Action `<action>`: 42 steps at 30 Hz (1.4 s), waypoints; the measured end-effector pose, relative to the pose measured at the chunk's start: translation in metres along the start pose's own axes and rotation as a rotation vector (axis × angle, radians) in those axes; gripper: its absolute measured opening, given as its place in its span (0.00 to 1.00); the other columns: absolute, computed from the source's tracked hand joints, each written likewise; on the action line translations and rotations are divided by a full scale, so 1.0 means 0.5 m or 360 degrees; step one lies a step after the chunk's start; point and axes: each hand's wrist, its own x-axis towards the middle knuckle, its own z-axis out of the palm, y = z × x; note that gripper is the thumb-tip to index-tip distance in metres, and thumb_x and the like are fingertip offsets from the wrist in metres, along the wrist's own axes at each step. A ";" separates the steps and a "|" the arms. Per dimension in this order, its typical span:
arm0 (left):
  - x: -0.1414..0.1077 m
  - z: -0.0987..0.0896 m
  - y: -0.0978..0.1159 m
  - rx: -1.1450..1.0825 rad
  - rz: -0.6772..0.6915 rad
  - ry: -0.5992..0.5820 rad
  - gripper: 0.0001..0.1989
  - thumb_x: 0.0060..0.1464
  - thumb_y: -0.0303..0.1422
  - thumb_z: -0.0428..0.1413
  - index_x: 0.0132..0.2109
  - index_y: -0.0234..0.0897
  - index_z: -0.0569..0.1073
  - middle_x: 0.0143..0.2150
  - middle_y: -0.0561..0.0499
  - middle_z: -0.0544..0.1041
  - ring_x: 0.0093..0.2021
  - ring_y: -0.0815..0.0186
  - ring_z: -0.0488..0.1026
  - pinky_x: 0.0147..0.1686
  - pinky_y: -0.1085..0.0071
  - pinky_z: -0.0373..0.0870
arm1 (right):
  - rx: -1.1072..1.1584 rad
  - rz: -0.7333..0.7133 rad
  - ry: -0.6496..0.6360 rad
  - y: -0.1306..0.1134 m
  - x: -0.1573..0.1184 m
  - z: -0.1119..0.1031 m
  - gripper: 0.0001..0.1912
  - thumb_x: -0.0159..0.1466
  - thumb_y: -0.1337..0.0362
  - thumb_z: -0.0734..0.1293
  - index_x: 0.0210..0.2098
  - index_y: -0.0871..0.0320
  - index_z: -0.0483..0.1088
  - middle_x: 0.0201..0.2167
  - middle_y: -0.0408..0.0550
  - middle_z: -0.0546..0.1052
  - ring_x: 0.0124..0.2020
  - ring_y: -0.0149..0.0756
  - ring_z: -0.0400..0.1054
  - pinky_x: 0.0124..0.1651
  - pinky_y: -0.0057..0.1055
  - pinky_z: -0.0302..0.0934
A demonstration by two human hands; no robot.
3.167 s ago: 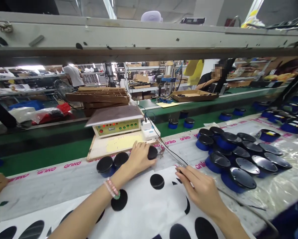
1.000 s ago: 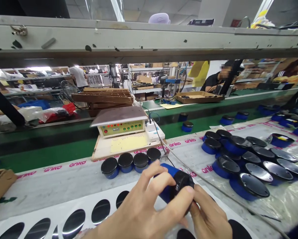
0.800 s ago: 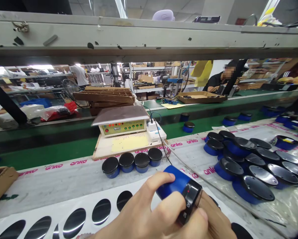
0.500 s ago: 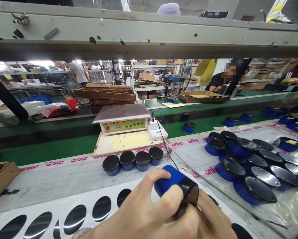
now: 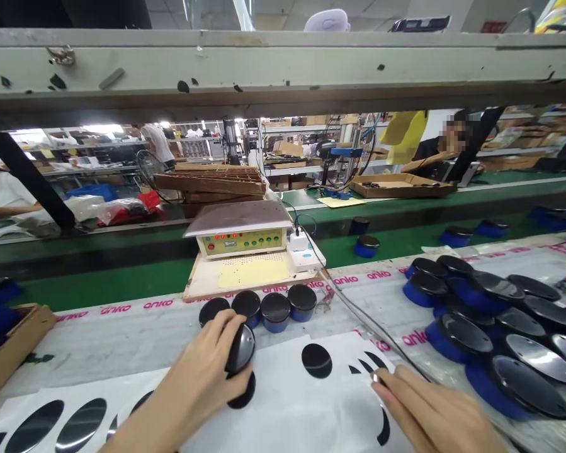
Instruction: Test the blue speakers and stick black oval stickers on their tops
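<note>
My left hand (image 5: 202, 371) is wrapped round a blue round case with a glossy black top (image 5: 241, 349), tilted above the white sticker sheet (image 5: 283, 409). Just behind it, several similar blue-and-black cases (image 5: 276, 309) stand in a row. Over the sheet's right part is my right hand (image 5: 424, 402), its thumb and forefinger pinched on a small shiny item (image 5: 375, 378), too small to name. Black round stickers (image 5: 316, 360) lie on the sheet near both hands.
Many blue-and-black cases (image 5: 519, 340) crowd the right side. A control box (image 5: 242, 242) sits on a board behind the row. A cardboard box (image 5: 22, 346) is at the left edge. A cable crosses the table, and a shelf beam (image 5: 283, 75) spans above. A person (image 5: 441, 151) sits beyond the green belt.
My hands have moved apart. The left one has carried the case left to the row's front; the right one has let go of it and moved right over the sheet.
</note>
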 end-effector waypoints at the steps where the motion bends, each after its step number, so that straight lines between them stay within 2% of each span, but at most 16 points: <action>1: -0.003 0.003 -0.020 0.0048 0.0014 -0.0062 0.26 0.49 0.29 0.55 0.56 0.38 0.61 0.54 0.43 0.67 0.48 0.56 0.71 0.43 0.62 0.72 | -0.0013 0.0029 0.0037 0.014 -0.001 0.000 0.12 0.68 0.68 0.57 0.34 0.61 0.71 0.24 0.46 0.75 0.22 0.30 0.70 0.25 0.27 0.57; 3: 0.005 0.000 -0.039 0.0134 0.0100 -0.0140 0.27 0.49 0.29 0.57 0.57 0.41 0.62 0.56 0.44 0.65 0.54 0.51 0.65 0.48 0.55 0.68 | 0.0022 0.0069 0.0065 0.031 -0.002 0.012 0.10 0.68 0.67 0.58 0.36 0.61 0.71 0.25 0.46 0.75 0.22 0.30 0.70 0.25 0.27 0.57; 5: 0.045 -0.011 -0.026 0.0151 0.0164 -0.0152 0.30 0.48 0.32 0.61 0.58 0.43 0.62 0.59 0.43 0.62 0.57 0.46 0.60 0.50 0.49 0.64 | 0.0139 0.0116 0.0055 0.034 -0.004 0.036 0.10 0.68 0.68 0.57 0.38 0.61 0.70 0.25 0.46 0.74 0.23 0.30 0.69 0.25 0.27 0.57; 7: 0.123 -0.018 0.017 0.0000 0.0227 -0.0137 0.31 0.50 0.38 0.61 0.59 0.43 0.60 0.61 0.42 0.59 0.59 0.47 0.57 0.53 0.49 0.61 | 0.0254 0.0143 -0.0015 0.033 -0.007 0.061 0.12 0.69 0.67 0.55 0.38 0.61 0.69 0.24 0.45 0.73 0.22 0.30 0.68 0.24 0.27 0.56; 9: 0.236 -0.003 0.079 -0.0309 0.0308 -0.0154 0.26 0.54 0.40 0.58 0.58 0.42 0.62 0.61 0.42 0.58 0.61 0.50 0.54 0.58 0.50 0.55 | 0.0298 0.0139 -0.0105 0.032 -0.014 0.077 0.15 0.71 0.66 0.53 0.37 0.59 0.69 0.23 0.43 0.72 0.21 0.30 0.67 0.23 0.28 0.54; 12: 0.428 0.079 0.179 -0.0851 0.0173 -0.0330 0.24 0.53 0.34 0.59 0.56 0.40 0.65 0.65 0.43 0.54 0.65 0.53 0.48 0.63 0.53 0.45 | 0.0231 0.0105 -0.0140 0.038 -0.029 0.080 0.19 0.72 0.63 0.50 0.32 0.58 0.69 0.22 0.43 0.72 0.22 0.30 0.67 0.24 0.28 0.54; 15: 0.577 0.192 0.264 -0.1047 -0.0042 -0.0425 0.29 0.51 0.30 0.61 0.59 0.38 0.62 0.66 0.41 0.50 0.65 0.47 0.47 0.61 0.46 0.49 | 0.0146 0.0123 -0.0103 0.051 -0.042 0.079 0.23 0.71 0.60 0.51 0.23 0.58 0.65 0.18 0.41 0.69 0.18 0.28 0.65 0.22 0.28 0.51; 18: 0.652 0.269 0.320 -0.1292 -0.0292 -0.0529 0.24 0.56 0.34 0.57 0.58 0.37 0.62 0.63 0.42 0.57 0.61 0.50 0.57 0.57 0.45 0.57 | 0.0045 0.0158 -0.0008 0.066 -0.050 0.088 0.25 0.71 0.60 0.52 0.19 0.58 0.60 0.15 0.40 0.65 0.15 0.26 0.61 0.20 0.28 0.47; 20: 0.668 0.286 0.338 -0.1482 -0.0388 -0.0597 0.21 0.57 0.35 0.55 0.56 0.36 0.64 0.59 0.43 0.62 0.57 0.53 0.62 0.55 0.48 0.62 | -0.0004 0.0228 0.0130 0.076 -0.055 0.094 0.25 0.71 0.59 0.52 0.19 0.57 0.60 0.14 0.39 0.64 0.14 0.26 0.59 0.19 0.28 0.45; 22: 0.664 0.277 0.341 -0.1706 -0.0417 -0.0706 0.18 0.57 0.35 0.56 0.53 0.34 0.67 0.55 0.44 0.67 0.53 0.56 0.66 0.52 0.52 0.65 | 0.0036 0.0362 0.0251 0.085 -0.059 0.093 0.23 0.71 0.59 0.52 0.21 0.57 0.61 0.15 0.40 0.64 0.15 0.27 0.60 0.20 0.27 0.47; 25: 0.617 0.223 0.322 -0.2107 -0.0432 -0.0943 0.17 0.57 0.39 0.56 0.49 0.32 0.70 0.48 0.44 0.72 0.46 0.61 0.71 0.47 0.60 0.70 | 0.0267 0.0580 0.0288 0.092 -0.061 0.071 0.16 0.70 0.61 0.54 0.29 0.58 0.65 0.20 0.42 0.68 0.20 0.30 0.65 0.24 0.26 0.55; 27: 0.553 0.167 0.298 -0.2353 -0.0487 -0.1051 0.22 0.56 0.47 0.54 0.48 0.33 0.70 0.45 0.44 0.74 0.42 0.64 0.73 0.43 0.67 0.71 | 0.0431 0.0682 0.0277 0.092 -0.056 0.046 0.11 0.70 0.63 0.55 0.36 0.57 0.67 0.24 0.44 0.71 0.27 0.31 0.69 0.29 0.25 0.60; 30: 0.423 0.075 0.257 -0.2585 -0.0612 -0.1046 0.31 0.49 0.59 0.52 0.45 0.35 0.70 0.41 0.46 0.74 0.39 0.67 0.73 0.40 0.73 0.70 | 0.0566 0.0750 0.0262 0.080 -0.033 0.004 0.10 0.69 0.65 0.56 0.39 0.56 0.67 0.27 0.45 0.72 0.32 0.33 0.71 0.33 0.24 0.62; 34: 0.268 -0.005 0.215 -0.2986 -0.0661 -0.1081 0.29 0.42 0.52 0.63 0.43 0.35 0.67 0.37 0.48 0.74 0.34 0.67 0.73 0.37 0.72 0.69 | 0.0607 0.0616 0.0256 0.040 0.017 -0.041 0.10 0.68 0.68 0.57 0.31 0.55 0.66 0.22 0.41 0.68 0.24 0.29 0.66 0.28 0.23 0.59; 36: 0.222 -0.022 0.201 -0.2942 -0.0592 -0.1017 0.29 0.44 0.50 0.63 0.45 0.36 0.65 0.39 0.47 0.72 0.34 0.66 0.73 0.38 0.69 0.68 | 0.0582 0.0502 0.0245 0.017 0.039 -0.054 0.11 0.67 0.69 0.57 0.29 0.56 0.64 0.20 0.40 0.66 0.22 0.28 0.63 0.26 0.23 0.57; 42: 0.157 -0.051 0.176 -0.2478 -0.0331 -0.0513 0.30 0.45 0.55 0.59 0.46 0.37 0.63 0.43 0.49 0.69 0.45 0.64 0.67 0.46 0.68 0.64 | 0.0545 0.0402 0.0122 -0.042 0.065 -0.064 0.11 0.67 0.68 0.58 0.27 0.57 0.62 0.20 0.40 0.66 0.21 0.27 0.62 0.24 0.24 0.56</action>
